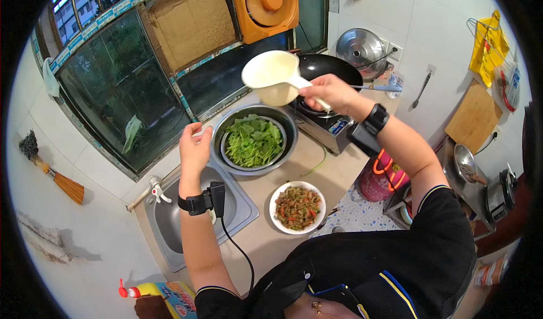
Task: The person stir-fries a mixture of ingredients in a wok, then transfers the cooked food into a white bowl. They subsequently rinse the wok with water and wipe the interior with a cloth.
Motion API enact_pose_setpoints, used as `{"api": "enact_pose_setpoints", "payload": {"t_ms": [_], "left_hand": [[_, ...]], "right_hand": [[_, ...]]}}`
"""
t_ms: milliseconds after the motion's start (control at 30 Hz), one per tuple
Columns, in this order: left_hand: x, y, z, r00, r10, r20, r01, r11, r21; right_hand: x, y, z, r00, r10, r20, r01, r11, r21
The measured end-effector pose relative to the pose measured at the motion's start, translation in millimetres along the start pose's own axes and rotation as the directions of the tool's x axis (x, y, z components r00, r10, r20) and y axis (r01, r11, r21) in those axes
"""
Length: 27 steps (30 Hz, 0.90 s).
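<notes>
My right hand (331, 93) grips the handle of a cream plastic water ladle (271, 70), raised near the wok and the metal bowls. To the left my left hand (196, 149) is held up with its fingers apart and nothing in them. Between and below the hands, leafy greens (254, 143) fill a metal bowl that sits inside a larger metal basin (218, 136). A white plate (276, 223) of chopped stir-fried food (297, 207) lies nearer my body. The black wok (335, 66) rests on the stove, partly hidden by the ladle and my right hand.
A gas stove (335, 130) stands right of the basin, with a blue-handled utensil (379, 88) reaching out of the wok. At the left are a steel sink (169, 225) and a faucet (158, 189). A metal lid (360, 51) leans against the wall. A green stem (316, 165) lies on the counter.
</notes>
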<state>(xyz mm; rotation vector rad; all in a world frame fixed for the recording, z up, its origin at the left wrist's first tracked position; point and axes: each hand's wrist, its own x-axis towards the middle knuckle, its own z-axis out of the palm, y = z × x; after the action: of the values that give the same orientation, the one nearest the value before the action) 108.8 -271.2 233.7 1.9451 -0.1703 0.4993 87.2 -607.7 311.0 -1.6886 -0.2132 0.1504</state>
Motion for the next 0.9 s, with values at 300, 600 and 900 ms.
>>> {"api": "enact_pose_setpoints", "payload": {"t_ms": [300,600,900], "left_hand": [[-0.9,65.9,130.7,0.992,-0.048,0.120,0.070,0.981,-0.183],[2.3,143.4,298.0,0.963,-0.162,0.213,0.225,0.923,-0.313],[-6.6,163.0,329.0,0.972,-0.203,0.121,0.230,0.930,-0.286]], "right_hand": [[-6.9,-10.1,-205.1,0.990,0.079,-0.117,-0.099,0.979,-0.179],[17.7,15.0,-335.8,0.984,0.171,0.055,-0.140,0.922,-0.361],[42.4,35.2,-367.9,0.987,0.109,0.115,-0.057,0.920,-0.388]]}}
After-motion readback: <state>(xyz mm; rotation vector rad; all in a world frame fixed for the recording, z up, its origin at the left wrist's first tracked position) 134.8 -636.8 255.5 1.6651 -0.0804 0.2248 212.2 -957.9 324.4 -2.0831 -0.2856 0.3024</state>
